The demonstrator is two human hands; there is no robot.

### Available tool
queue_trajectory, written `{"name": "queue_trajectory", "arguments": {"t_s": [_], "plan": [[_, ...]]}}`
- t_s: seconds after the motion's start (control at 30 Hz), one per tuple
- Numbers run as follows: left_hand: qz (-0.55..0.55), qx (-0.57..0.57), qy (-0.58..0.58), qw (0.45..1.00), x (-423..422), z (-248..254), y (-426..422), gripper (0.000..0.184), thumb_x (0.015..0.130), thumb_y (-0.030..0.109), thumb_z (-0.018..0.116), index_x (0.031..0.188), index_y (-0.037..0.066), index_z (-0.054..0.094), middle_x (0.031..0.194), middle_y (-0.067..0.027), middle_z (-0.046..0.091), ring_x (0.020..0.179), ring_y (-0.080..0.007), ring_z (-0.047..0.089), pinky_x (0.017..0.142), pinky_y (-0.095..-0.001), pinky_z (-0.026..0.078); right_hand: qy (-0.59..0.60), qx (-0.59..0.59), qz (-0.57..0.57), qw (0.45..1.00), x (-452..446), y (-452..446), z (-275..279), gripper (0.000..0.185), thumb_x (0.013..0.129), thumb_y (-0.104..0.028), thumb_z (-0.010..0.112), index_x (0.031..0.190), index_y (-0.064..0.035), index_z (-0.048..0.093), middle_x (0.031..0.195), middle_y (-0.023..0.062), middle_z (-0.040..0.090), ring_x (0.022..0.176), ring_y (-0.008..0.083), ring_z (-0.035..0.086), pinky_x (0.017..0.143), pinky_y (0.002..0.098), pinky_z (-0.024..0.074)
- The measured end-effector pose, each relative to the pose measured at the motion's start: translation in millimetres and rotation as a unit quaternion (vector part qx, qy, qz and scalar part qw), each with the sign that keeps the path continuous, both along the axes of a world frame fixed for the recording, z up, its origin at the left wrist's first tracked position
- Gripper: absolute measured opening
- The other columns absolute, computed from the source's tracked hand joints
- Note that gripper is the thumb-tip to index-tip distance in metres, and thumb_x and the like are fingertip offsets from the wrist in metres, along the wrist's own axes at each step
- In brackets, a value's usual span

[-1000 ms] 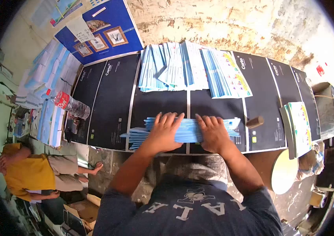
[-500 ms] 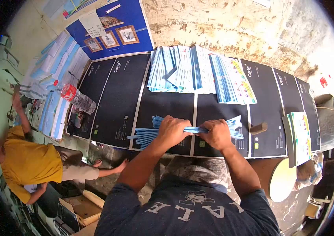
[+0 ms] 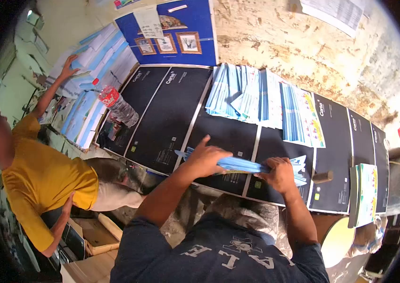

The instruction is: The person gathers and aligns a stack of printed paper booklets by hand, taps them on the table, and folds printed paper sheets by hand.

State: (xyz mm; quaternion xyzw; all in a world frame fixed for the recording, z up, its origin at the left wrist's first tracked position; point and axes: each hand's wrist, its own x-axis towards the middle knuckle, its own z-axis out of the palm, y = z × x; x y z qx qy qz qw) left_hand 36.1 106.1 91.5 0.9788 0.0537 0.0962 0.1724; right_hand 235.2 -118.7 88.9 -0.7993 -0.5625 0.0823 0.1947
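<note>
A bundle of blue-and-white folded paper sheets [image 3: 241, 164] is held above the black table, its far ends fanned out past both hands. My left hand [image 3: 209, 159] grips its left part, with one finger lifted away from the paper. My right hand [image 3: 279, 175] is closed round the right part, and fanned edges stick out beyond it. Between the hands the sheets lie pressed together. To the right of my right hand, a short brown block-like piece [image 3: 322, 177] rests on the table.
Folded blue-and-white sheets [image 3: 247, 96] lie in rows along the table's back. A pile of printed sheets [image 3: 367, 193] is at the right end. A bottle with a red label [image 3: 117, 104] stands at the left. A person in a yellow shirt [image 3: 51, 174] is at left, reaching toward stacked paper [image 3: 98, 59].
The view has swung left. The bundle between my hands now looks thicker and more compact, and a left finger has lifted. The person in yellow has raised an arm over the paper stacks.
</note>
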Motion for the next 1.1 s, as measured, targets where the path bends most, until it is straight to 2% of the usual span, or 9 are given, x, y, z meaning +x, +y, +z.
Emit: {"name": "queue_trajectory", "arguments": {"t_s": [0.33, 0.43, 0.5, 0.6, 0.63, 0.7, 0.77, 1.0, 1.1], "plan": [[0.170, 0.088, 0.026, 0.981, -56, 39, 9, 0.106, 0.063, 0.036, 0.091, 0.152, 0.012, 0.038, 0.156, -0.0167, 0.037, 0.146, -0.0314, 0.034, 0.119, -0.0474, 0.023, -0.013, -0.007, 0.002, 1.000, -7, 9, 3, 0.048, 0.076, -0.037, 0.080, 0.114, -0.0115, 0.066, 0.110, 0.0085, 0.068, 0.107, 0.0283, 0.062, 0.093, 0.0440, 0.0416], [0.215, -0.163, -0.093, 0.958, -121, -45, 49, 0.119, 0.072, 0.048, 0.085, 0.159, 0.008, 0.015, 0.164, -0.0172, 0.019, 0.151, -0.0329, 0.021, 0.121, -0.0484, 0.017, -0.033, -0.002, 0.015, 0.999, -7, 9, -1, 0.051, 0.073, -0.034, 0.080, 0.115, -0.0092, 0.063, 0.109, 0.0107, 0.068, 0.108, 0.0304, 0.061, 0.097, 0.0448, 0.0399], [0.222, -0.546, -0.407, 0.698, -135, -103, 72, 0.105, 0.090, 0.062, 0.062, 0.159, 0.005, 0.009, 0.163, -0.0181, 0.021, 0.151, -0.0323, 0.021, 0.121, -0.0477, 0.015, -0.039, -0.037, 0.018, 0.998, -8, 11, 1, 0.069, 0.069, -0.035, 0.082, 0.127, -0.0068, 0.056, 0.114, 0.0138, 0.065, 0.114, 0.0326, 0.057, 0.106, 0.0485, 0.0350], [0.215, -0.592, -0.397, 0.667, -86, -101, 76, 0.095, 0.096, 0.072, 0.034, 0.159, 0.004, 0.013, 0.163, -0.0193, 0.022, 0.150, -0.0316, 0.023, 0.121, -0.0449, 0.017, -0.063, -0.067, 0.025, 0.995, -15, 9, 7, 0.089, 0.066, -0.039, 0.083, 0.139, -0.0051, 0.046, 0.126, 0.0158, 0.059, 0.124, 0.0341, 0.051, 0.113, 0.0524, 0.0283], [0.198, -0.501, -0.345, 0.769, -66, -105, 77, 0.097, 0.094, 0.076, 0.023, 0.158, 0.003, 0.017, 0.162, -0.0179, 0.025, 0.149, -0.0305, 0.026, 0.119, -0.0435, 0.023, -0.060, -0.080, 0.015, 0.995, -19, 7, 8, 0.089, 0.066, -0.039, 0.083, 0.139, -0.0051, 0.046, 0.126, 0.0158, 0.059, 0.124, 0.0341, 0.051, 0.113, 0.0524, 0.0283], [0.165, -0.720, -0.196, 0.644, -44, -101, 48, 0.100, 0.093, 0.077, 0.018, 0.158, 0.002, 0.017, 0.162, -0.0152, 0.026, 0.147, -0.0293, 0.029, 0.119, -0.0420, 0.024, -0.085, -0.133, 0.009, 0.987, -22, 13, 11, 0.107, 0.067, -0.045, 0.083, 0.151, -0.0037, 0.031, 0.146, 0.0160, 0.044, 0.138, 0.0324, 0.038, 0.119, 0.0592, 0.0175], [-0.005, -0.677, -0.222, 0.701, -25, -121, 42, 0.101, 0.092, 0.079, 0.014, 0.159, 0.004, 0.014, 0.162, -0.0132, 0.026, 0.146, -0.0287, 0.029, 0.119, -0.0422, 0.024, -0.091, -0.139, 0.006, 0.986, -20, 14, 10, 0.109, 0.068, -0.047, 0.082, 0.153, -0.0037, 0.028, 0.148, 0.0158, 0.042, 0.139, 0.0324, 0.037, 0.119, 0.0606, 0.0159], [0.042, -0.633, -0.132, 0.762, -28, -119, 29, 0.116, 0.081, 0.088, 0.010, 0.159, 0.002, 0.007, 0.165, -0.0131, 0.015, 0.151, -0.0274, 0.019, 0.122, -0.0413, 0.010, -0.127, -0.127, 0.006, 0.984, -20, 16, 4, 0.109, 0.073, -0.055, 0.077, 0.154, -0.0024, 0.026, 0.146, 0.0155, 0.044, 0.139, 0.0317, 0.038, 0.119, 0.0609, 0.0161], [-0.044, -0.631, -0.120, 0.765, -68, -95, 44, 0.126, 0.078, 0.083, 0.053, 0.159, 0.005, -0.004, 0.167, -0.0167, 0.007, 0.153, -0.0287, 0.010, 0.123, -0.0435, 0.008, -0.099, -0.151, 0.003, 0.984, -15, 16, 7, 0.109, 0.073, -0.057, 0.076, 0.153, -0.0022, 0.027, 0.141, 0.0150, 0.049, 0.136, 0.0308, 0.041, 0.119, 0.0583, 0.0180]]}}
